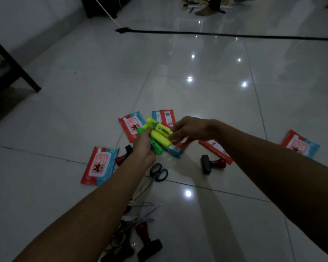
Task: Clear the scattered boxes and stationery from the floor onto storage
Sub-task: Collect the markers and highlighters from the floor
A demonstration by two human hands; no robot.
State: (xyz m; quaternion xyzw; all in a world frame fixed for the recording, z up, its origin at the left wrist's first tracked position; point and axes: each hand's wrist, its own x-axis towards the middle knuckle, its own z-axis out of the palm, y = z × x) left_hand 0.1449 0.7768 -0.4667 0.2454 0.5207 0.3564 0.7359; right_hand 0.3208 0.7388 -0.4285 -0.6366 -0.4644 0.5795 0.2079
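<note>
A bundle of yellow and green highlighters is gripped above the floor in the curled fingers of the left hand, while one yellow highlighter is pinched at its end by the right hand. Wipe packets, stamps and scissors are left scattered on the tiles below. The bundle is judged crowded, so a marker could be squeezed out and dropped among them as another is pressed in

Home room, glossy white tiled floor, black furniture leg, bare foot beyond
</note>
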